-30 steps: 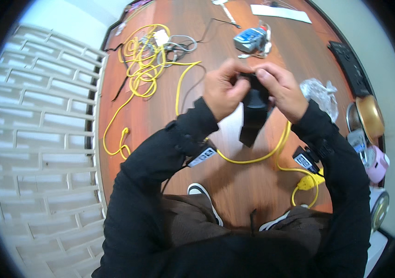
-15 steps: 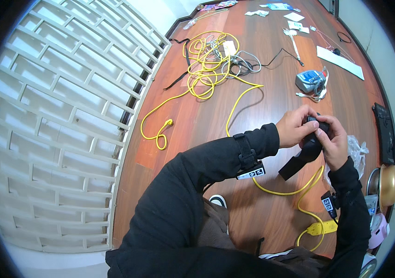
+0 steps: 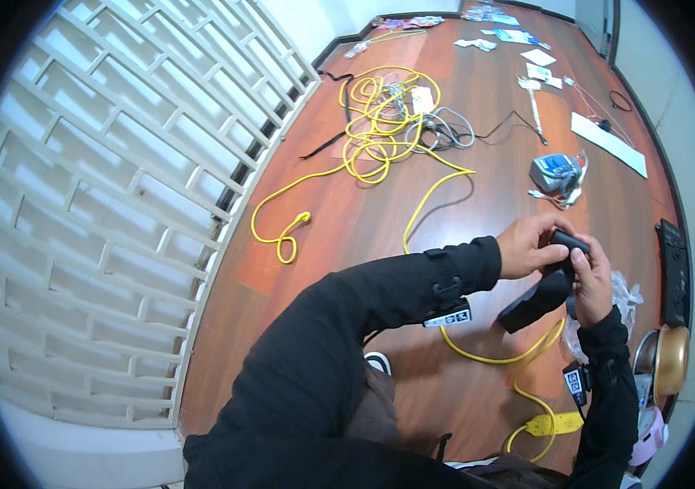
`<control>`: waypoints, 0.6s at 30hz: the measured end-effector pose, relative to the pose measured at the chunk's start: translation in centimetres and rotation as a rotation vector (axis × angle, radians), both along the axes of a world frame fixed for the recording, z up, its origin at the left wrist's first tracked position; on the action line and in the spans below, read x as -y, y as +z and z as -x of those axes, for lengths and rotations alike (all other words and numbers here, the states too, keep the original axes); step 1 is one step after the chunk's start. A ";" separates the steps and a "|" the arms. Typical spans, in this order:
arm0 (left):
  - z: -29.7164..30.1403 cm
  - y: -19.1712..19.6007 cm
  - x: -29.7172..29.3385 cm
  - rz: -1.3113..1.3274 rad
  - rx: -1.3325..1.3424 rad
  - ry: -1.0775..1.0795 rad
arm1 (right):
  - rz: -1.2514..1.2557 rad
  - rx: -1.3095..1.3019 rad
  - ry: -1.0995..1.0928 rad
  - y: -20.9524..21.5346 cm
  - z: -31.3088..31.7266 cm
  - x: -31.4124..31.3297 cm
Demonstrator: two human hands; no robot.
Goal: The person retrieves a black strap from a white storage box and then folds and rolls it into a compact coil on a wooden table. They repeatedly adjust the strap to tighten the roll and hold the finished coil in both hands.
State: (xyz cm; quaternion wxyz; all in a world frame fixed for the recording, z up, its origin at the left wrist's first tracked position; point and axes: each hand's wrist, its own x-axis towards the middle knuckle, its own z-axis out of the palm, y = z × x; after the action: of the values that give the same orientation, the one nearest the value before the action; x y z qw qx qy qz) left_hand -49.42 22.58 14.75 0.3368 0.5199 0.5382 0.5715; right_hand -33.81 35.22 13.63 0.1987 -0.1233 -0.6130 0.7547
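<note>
Both hands are closed on one black object (image 3: 538,300), held above the wooden floor. It has a short dark cylinder at its upper end and a wide, curved body slanting down to the left; its exact kind I cannot make out. My left hand (image 3: 529,246) grips the upper end from the left, its thumb against the black surface. From the right, my right hand (image 3: 595,281) holds the same upper part with its thumb near the cylinder. Fingers cover much of the join between cylinder and body.
A yellow cord (image 3: 377,155) lies coiled on the floor ahead, and part of it runs beneath my hands to a yellow power strip (image 3: 555,424). A grey-blue bottle (image 3: 558,173) lies beyond my hands. Golden pot (image 3: 672,359) at right; white lattice (image 3: 119,212) at left.
My hands and the black object have shifted slightly lower in the picture, and the object has turned so its cylinder shows. The surrounding floor view has shifted down too.
</note>
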 end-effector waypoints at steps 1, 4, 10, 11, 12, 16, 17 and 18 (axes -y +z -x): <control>-0.3 0.1 0.1 0.037 0.013 -0.001 | -0.126 -0.025 -0.016 0.1 0.1 -0.1; -0.5 0.3 0.2 0.128 0.197 -0.054 | -0.149 -0.035 0.021 0.4 0.2 0.1; -0.6 0.7 0.2 0.003 0.000 -0.045 | 0.191 0.037 0.096 1.1 -0.1 0.4; -0.5 0.7 0.2 -0.015 -0.031 -0.035 | 0.217 0.006 0.127 1.2 -0.1 0.3; -0.5 0.7 0.3 -0.001 -0.066 -0.029 | 0.169 0.040 0.084 1.2 0.0 0.4; -0.2 0.8 0.7 -0.003 -0.366 0.020 | 0.222 0.044 0.123 1.0 0.1 0.2; -0.2 0.9 0.7 0.031 -0.224 -0.016 | 0.203 0.035 0.112 1.0 0.0 0.1; -0.2 0.9 0.8 0.065 -0.081 -0.051 | 0.195 0.027 0.106 1.0 0.0 0.0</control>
State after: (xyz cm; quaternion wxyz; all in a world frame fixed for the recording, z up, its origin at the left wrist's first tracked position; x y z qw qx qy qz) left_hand -49.24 21.83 15.68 0.3458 0.5450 0.5563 0.5234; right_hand -33.83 35.27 14.66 0.1374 -0.1195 -0.5449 0.8185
